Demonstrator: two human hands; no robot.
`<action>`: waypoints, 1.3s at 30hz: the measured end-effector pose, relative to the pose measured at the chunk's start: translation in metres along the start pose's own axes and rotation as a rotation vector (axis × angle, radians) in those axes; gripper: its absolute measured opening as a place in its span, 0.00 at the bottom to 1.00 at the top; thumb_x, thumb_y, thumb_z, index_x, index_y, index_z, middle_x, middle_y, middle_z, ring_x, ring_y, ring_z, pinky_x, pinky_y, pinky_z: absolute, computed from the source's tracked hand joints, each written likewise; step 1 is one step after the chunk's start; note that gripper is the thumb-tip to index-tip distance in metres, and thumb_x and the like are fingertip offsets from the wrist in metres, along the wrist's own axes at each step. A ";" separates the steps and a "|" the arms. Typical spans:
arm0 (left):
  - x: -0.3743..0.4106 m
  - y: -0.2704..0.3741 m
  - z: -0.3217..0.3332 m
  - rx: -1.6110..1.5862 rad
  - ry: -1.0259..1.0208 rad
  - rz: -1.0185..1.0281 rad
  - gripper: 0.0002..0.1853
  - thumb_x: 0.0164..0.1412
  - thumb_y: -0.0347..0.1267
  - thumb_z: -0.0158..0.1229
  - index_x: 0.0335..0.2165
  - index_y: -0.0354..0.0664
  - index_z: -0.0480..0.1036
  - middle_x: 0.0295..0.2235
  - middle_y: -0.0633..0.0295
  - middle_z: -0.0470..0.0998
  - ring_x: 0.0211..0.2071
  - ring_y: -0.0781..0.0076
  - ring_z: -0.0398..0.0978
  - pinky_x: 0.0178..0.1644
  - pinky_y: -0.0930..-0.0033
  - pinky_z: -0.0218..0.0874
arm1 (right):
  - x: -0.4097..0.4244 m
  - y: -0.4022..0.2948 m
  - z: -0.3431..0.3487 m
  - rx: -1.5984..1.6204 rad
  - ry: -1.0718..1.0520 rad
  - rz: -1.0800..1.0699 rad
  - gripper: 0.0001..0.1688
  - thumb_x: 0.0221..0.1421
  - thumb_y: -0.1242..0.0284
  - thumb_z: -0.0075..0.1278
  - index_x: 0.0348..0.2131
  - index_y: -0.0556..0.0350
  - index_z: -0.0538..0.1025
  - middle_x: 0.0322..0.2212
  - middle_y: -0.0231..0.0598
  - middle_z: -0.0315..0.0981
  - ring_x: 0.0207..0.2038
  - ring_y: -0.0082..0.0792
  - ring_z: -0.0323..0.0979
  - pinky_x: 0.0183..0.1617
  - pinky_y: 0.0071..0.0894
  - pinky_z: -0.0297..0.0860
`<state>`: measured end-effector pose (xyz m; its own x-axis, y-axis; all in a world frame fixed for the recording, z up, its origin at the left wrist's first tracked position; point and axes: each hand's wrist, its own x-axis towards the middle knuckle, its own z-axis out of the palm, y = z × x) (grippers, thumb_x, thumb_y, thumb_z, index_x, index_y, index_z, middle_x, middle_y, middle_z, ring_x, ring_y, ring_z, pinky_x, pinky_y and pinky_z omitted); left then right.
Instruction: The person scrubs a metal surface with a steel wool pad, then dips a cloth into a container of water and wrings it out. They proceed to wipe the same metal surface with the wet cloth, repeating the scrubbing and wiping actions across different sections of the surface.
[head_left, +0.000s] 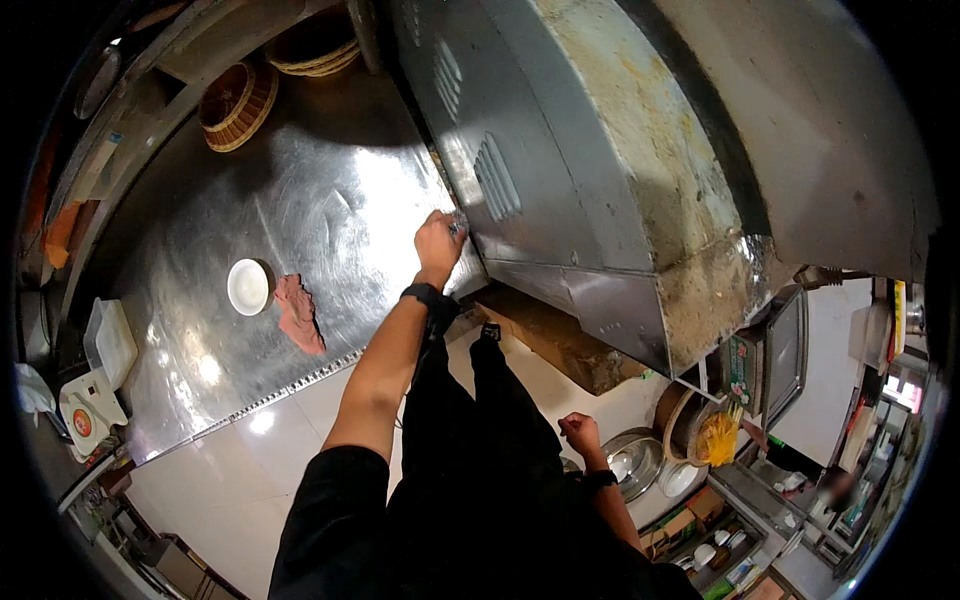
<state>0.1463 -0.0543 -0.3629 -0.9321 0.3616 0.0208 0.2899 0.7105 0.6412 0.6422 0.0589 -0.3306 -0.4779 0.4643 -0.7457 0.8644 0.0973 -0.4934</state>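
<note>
My left hand (439, 244), with a dark watch on its wrist, is at the right end of the steel worktop (225, 375), near its corner with a grey metal cabinet. Its fingers are curled around a small, shiny object (455, 227) too small to identify. To the left of this hand, a crumpled pink cloth (298, 315) lies near the worktop's front edge. Beside it stands a white bowl (248, 287). My right hand (581, 433), with a dark band on its wrist, hangs low over the floor, its fingers curled in and nothing seen in them.
Wicker baskets (238, 107) stand at the back of the worktop. The vented metal cabinet (540, 180) rises on the right. A plastic tub (114, 343) is at far left. Metal basins (634, 461) and a round container with yellow plastic (718, 439) are at lower right. Another person's arm (791, 459) shows farther right.
</note>
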 end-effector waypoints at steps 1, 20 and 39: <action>-0.018 -0.009 0.009 -0.101 0.003 -0.030 0.11 0.43 0.30 0.66 0.27 0.37 0.75 0.30 0.53 0.74 0.30 0.51 0.74 0.36 0.58 0.66 | -0.001 0.002 0.001 -0.028 -0.012 -0.004 0.11 0.50 0.70 0.56 0.21 0.60 0.77 0.17 0.34 0.75 0.18 0.23 0.71 0.23 0.25 0.67; -0.046 0.020 0.003 -0.012 -0.122 0.002 0.10 0.42 0.29 0.65 0.28 0.38 0.76 0.30 0.53 0.73 0.32 0.51 0.74 0.35 0.56 0.65 | 0.017 0.039 -0.018 0.123 0.054 0.168 0.11 0.49 0.73 0.55 0.18 0.58 0.73 0.13 0.35 0.72 0.13 0.23 0.66 0.17 0.23 0.63; -0.075 0.019 0.008 -0.043 0.053 -0.060 0.10 0.45 0.32 0.65 0.26 0.38 0.74 0.28 0.54 0.71 0.30 0.50 0.73 0.33 0.56 0.65 | 0.033 0.022 -0.037 0.067 0.006 0.206 0.12 0.48 0.69 0.56 0.19 0.60 0.76 0.13 0.36 0.73 0.15 0.23 0.69 0.19 0.25 0.65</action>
<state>0.2238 -0.0631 -0.3581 -0.9580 0.2860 0.0217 0.2252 0.7029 0.6747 0.6507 0.1087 -0.3497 -0.2908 0.4738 -0.8312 0.9313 -0.0590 -0.3595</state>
